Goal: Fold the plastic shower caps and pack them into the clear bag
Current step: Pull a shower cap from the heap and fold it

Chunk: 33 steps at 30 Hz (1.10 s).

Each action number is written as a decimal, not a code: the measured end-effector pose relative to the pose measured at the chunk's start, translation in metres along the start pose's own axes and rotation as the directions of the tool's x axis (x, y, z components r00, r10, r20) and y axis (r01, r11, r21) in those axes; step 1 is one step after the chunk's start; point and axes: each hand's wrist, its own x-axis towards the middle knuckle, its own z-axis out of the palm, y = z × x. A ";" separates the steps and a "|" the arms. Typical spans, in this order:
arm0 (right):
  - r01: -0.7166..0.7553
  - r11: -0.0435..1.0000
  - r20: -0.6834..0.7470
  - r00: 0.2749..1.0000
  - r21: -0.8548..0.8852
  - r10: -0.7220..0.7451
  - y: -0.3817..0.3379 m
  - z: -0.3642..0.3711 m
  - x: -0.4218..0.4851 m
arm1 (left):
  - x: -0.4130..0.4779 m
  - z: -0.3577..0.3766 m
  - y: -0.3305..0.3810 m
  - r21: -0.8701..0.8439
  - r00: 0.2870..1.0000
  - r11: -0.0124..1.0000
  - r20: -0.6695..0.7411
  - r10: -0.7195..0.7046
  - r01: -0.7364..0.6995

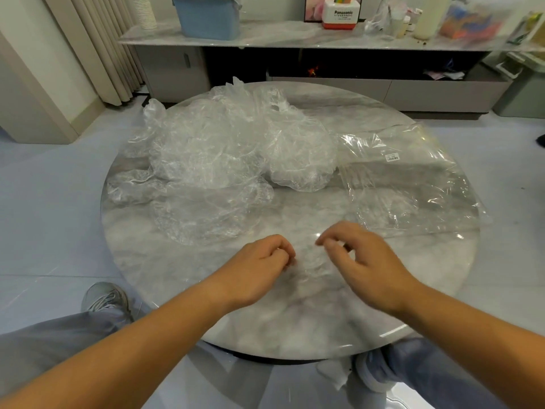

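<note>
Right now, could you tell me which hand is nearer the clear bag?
Right. The right hand is just short of the clear bag; the left hand is farther left.

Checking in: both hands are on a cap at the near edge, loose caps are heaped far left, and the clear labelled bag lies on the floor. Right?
Not quite. The head view shows the clear bag lying on the table, at its right, not the floor. The rest stands: left hand and right hand on a cap, loose caps heaped far left.
</note>
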 end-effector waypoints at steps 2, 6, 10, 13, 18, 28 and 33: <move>-0.198 0.980 -0.084 0.977 -0.030 0.195 -0.001 -0.008 0.011 | 0.000 0.001 0.002 0.086 1.000 0.996 0.024 0.007 -0.009; -0.486 0.872 -0.026 0.874 -0.063 0.485 0.006 -0.018 0.017 | 0.001 0.000 0.006 0.250 0.997 0.966 0.057 0.054 -0.067; -0.587 0.809 0.036 0.808 -0.035 0.588 0.014 -0.013 0.020 | 0.003 0.001 0.008 0.356 0.987 0.926 0.141 0.079 -0.126; -0.665 0.744 0.097 0.746 0.064 0.658 0.016 -0.008 0.025 | 0.004 0.003 0.009 0.476 0.967 0.857 0.239 0.093 -0.200; -0.725 0.658 0.176 0.688 0.205 0.704 0.014 -0.008 0.029 | 0.004 0.004 0.011 0.558 0.952 0.797 0.298 0.069 -0.232; -0.717 0.556 0.207 0.672 0.420 0.711 0.018 -0.003 0.026 | 0.007 0.005 0.007 0.561 0.962 0.782 0.189 0.196 -0.270; -0.637 0.630 0.136 0.743 0.445 0.655 0.018 -0.001 0.027 | 0.009 0.005 0.007 0.231 0.990 0.967 0.120 0.080 -0.106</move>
